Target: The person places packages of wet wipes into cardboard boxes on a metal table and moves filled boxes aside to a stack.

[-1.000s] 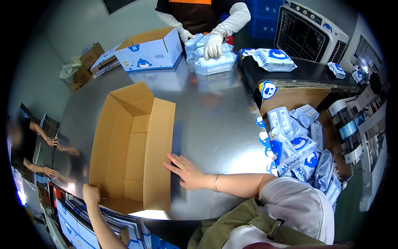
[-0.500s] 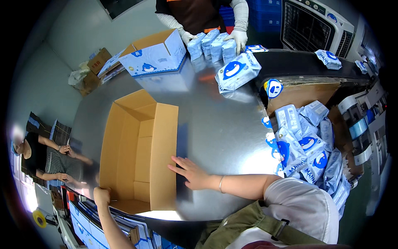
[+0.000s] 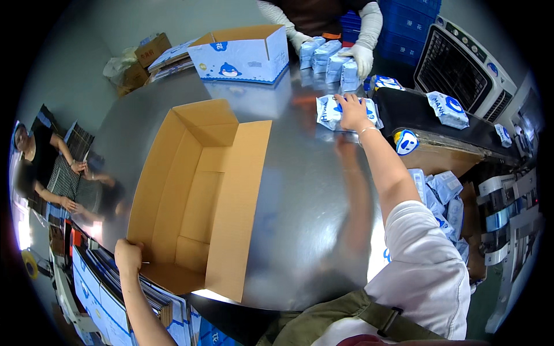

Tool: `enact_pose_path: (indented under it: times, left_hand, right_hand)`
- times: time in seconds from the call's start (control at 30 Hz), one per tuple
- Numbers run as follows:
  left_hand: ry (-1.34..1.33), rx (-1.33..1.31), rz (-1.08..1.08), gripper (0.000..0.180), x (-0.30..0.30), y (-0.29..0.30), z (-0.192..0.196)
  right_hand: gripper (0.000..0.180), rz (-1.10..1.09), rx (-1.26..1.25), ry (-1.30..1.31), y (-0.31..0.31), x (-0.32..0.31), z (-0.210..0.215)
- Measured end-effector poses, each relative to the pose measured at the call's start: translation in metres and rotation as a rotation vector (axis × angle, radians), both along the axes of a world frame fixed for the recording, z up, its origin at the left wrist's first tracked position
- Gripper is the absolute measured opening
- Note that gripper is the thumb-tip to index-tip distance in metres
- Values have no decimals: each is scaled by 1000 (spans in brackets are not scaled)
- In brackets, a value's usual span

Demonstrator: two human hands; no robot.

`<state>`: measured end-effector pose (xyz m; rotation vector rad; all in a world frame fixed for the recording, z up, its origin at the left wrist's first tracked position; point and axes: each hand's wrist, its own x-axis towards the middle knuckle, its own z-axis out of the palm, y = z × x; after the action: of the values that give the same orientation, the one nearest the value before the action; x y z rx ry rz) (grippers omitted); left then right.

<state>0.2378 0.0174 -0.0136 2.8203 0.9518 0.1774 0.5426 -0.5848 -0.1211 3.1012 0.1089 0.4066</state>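
Observation:
An open brown cardboard box (image 3: 193, 190) stands on the shiny metal table with its flaps up. My left hand (image 3: 128, 256) is closed around the box's near left corner. Across the table, my right hand (image 3: 353, 112) reaches over a soft blue-and-white pack (image 3: 329, 112) and grips it from above, fingers bent over its top. The pack lies by the end of a dark conveyor belt (image 3: 398, 109). What is under my palm is hidden.
Opposite, a person in white gloves (image 3: 362, 60) handles a row of packs (image 3: 326, 57) beside a printed blue box (image 3: 239, 60). More packs (image 3: 447, 187) fill a bin at the right. Flattened cartons (image 3: 156, 300) stand below the table's near left edge. Someone else sits at far left.
My right hand has moved from beside the box's right flap forward and right onto the pack. The pack now lies turned crosswise. My left hand keeps its hold on the box corner.

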Motion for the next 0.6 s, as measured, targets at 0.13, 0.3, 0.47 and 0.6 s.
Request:
enact_pose_path:
  times: [0.13,0.3,0.47,0.6]
  left_hand:
    - [17,30,8,34,-11,15,-4]
    - [51,58,-32,35,-7,9,-3]
    - [69,110,-77,36,-9,-6,6]
    - [98,119,-85,38,-11,-3,10]
  right_hand:
    - [71,160,146,-223,38,-44,-18]
    - [69,305,303,-200,58,-160,6]
    - [63,282,1755,149,57,-192,57]
    - [72,286,2123,675,100,-196,100]
